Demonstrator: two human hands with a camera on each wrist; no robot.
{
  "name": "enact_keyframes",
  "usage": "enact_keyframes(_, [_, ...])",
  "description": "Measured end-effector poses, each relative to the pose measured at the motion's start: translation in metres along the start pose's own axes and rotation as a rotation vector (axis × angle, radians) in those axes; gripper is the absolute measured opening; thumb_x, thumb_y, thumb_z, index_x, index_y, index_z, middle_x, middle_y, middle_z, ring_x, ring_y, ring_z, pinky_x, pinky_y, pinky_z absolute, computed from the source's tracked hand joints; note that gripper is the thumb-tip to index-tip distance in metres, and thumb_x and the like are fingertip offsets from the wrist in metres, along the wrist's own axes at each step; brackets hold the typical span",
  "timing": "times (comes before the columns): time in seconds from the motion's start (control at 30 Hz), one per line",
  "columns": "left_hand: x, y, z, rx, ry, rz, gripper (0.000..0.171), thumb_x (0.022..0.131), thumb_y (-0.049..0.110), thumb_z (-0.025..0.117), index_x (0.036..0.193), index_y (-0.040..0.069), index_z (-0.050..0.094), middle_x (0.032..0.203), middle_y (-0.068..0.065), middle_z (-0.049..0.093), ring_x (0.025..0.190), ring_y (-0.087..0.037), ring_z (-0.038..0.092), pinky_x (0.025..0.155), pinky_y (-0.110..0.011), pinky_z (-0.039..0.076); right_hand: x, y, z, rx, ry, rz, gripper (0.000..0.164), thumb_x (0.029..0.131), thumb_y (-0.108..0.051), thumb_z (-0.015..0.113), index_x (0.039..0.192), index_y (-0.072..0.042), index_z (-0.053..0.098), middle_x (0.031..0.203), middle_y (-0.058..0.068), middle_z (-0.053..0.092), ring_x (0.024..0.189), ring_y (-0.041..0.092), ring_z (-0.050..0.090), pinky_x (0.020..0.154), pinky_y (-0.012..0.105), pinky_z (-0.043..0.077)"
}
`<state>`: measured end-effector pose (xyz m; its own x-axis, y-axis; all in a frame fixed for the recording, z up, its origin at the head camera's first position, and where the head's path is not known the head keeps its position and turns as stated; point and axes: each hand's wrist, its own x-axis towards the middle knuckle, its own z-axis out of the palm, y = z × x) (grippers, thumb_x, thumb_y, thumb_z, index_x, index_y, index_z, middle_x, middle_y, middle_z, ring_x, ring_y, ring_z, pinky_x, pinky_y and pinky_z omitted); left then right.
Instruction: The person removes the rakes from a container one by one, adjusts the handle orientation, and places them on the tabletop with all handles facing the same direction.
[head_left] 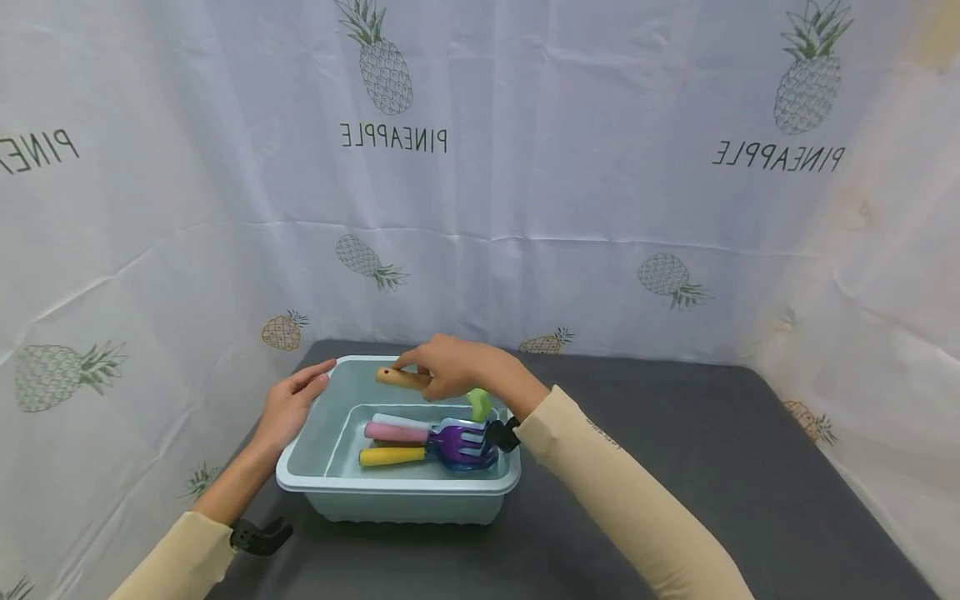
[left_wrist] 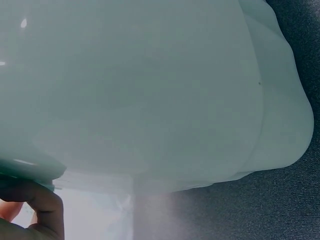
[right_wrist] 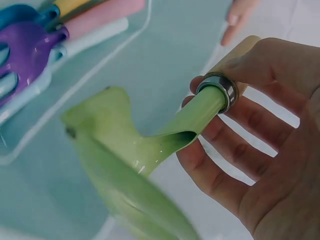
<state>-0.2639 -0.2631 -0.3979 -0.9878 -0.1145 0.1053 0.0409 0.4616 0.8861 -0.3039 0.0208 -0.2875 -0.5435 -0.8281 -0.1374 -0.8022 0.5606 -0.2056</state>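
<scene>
My right hand [head_left: 459, 365] holds a green hand hoe [right_wrist: 125, 145] over the far part of a pale blue-green plastic basin [head_left: 405, 504]. Fingers and thumb wrap its wooden handle [head_left: 403, 379] near the metal collar, and the green head hangs below toward the right. On the basin's left side, my left hand [head_left: 288, 407] grips the rim; bent fingers show there in the left wrist view. Inside the basin lie a purple hand fork [head_left: 456, 443] with a pink handle, a yellow-handled tool [head_left: 393, 456] with a blue head, and a light blue tool [right_wrist: 95, 37].
The basin stands on a dark grey table [head_left: 637, 467], toward its left side. A white curtain [head_left: 525, 167] printed with pineapples hangs behind the table and along both sides. Black wrist straps [head_left: 258, 536] are worn over beige sleeves.
</scene>
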Motion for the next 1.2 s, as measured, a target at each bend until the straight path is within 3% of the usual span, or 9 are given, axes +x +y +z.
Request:
enact_keyframes(0.03, [0.000, 0.000, 0.000, -0.002, -0.001, -0.003, 0.051, 0.110, 0.038, 0.048, 0.154, 0.012, 0.051, 0.155, -0.016, 0.052, 0.100, 0.019, 0.050, 0.082, -0.007, 0.046, -0.004, -0.001, -0.004, -0.007, 0.006, 0.000, 0.060, 0.093, -0.007, 0.065, 0.151, -0.020, 0.055, 0.094, -0.001, 0.067, 0.070, 0.010, 0.049, 0.063, 0.021, 0.041])
enact_keyframes(0.13, [-0.001, 0.000, -0.001, -0.002, -0.004, -0.011, 0.051, 0.111, 0.038, 0.047, 0.154, 0.011, 0.050, 0.156, -0.017, 0.051, 0.116, 0.000, 0.060, 0.082, -0.007, 0.046, -0.019, -0.002, -0.014, -0.010, 0.023, -0.001, 0.061, 0.093, -0.006, 0.064, 0.151, -0.020, 0.055, 0.089, 0.000, 0.063, 0.069, 0.011, 0.046, 0.062, 0.022, 0.039])
enact_keyframes(0.23, [-0.001, 0.001, -0.001, -0.003, -0.003, -0.026, 0.052, 0.111, 0.038, 0.046, 0.155, 0.011, 0.049, 0.157, -0.017, 0.050, 0.134, -0.025, 0.056, 0.082, -0.007, 0.045, -0.034, 0.000, -0.023, -0.015, 0.043, -0.006, 0.060, 0.093, -0.004, 0.063, 0.150, -0.019, 0.055, 0.093, 0.001, 0.065, 0.072, 0.011, 0.047, 0.063, 0.023, 0.039])
enact_keyframes(0.3, [-0.001, 0.002, -0.002, -0.007, -0.002, -0.032, 0.052, 0.111, 0.039, 0.045, 0.155, 0.011, 0.048, 0.158, -0.017, 0.049, 0.139, -0.032, 0.051, 0.082, -0.007, 0.045, -0.045, 0.004, -0.028, -0.010, 0.055, -0.008, 0.060, 0.093, -0.003, 0.063, 0.150, -0.018, 0.056, 0.098, 0.002, 0.067, 0.073, 0.012, 0.048, 0.064, 0.024, 0.039])
enact_keyframes(0.67, [-0.002, 0.001, -0.004, -0.024, -0.009, -0.028, 0.051, 0.112, 0.036, 0.044, 0.155, 0.010, 0.047, 0.159, -0.017, 0.048, 0.140, -0.033, 0.051, 0.081, -0.007, 0.046, -0.088, 0.041, -0.033, -0.035, 0.102, 0.059, 0.058, 0.091, -0.001, 0.061, 0.146, -0.017, 0.059, 0.086, 0.000, 0.062, 0.071, 0.013, 0.046, 0.064, 0.027, 0.039])
enact_keyframes(0.93, [-0.002, 0.001, -0.003, -0.009, -0.010, -0.014, 0.051, 0.111, 0.036, 0.045, 0.155, 0.010, 0.049, 0.157, -0.018, 0.050, 0.138, -0.034, 0.052, 0.081, -0.008, 0.046, -0.111, 0.069, -0.027, -0.033, 0.125, 0.103, 0.058, 0.088, 0.001, 0.061, 0.144, -0.013, 0.061, 0.113, 0.006, 0.073, 0.078, 0.015, 0.055, 0.068, 0.029, 0.048])
enact_keyframes(1.2, [0.000, 0.000, -0.001, -0.028, -0.026, -0.019, 0.050, 0.112, 0.035, 0.045, 0.156, 0.012, 0.047, 0.158, -0.018, 0.049, 0.140, -0.034, 0.052, 0.082, -0.009, 0.046, -0.127, 0.097, -0.009, -0.037, 0.096, 0.134, 0.056, 0.092, 0.003, 0.055, 0.145, -0.013, 0.061, 0.112, 0.009, 0.073, 0.076, 0.014, 0.056, 0.069, 0.032, 0.048])
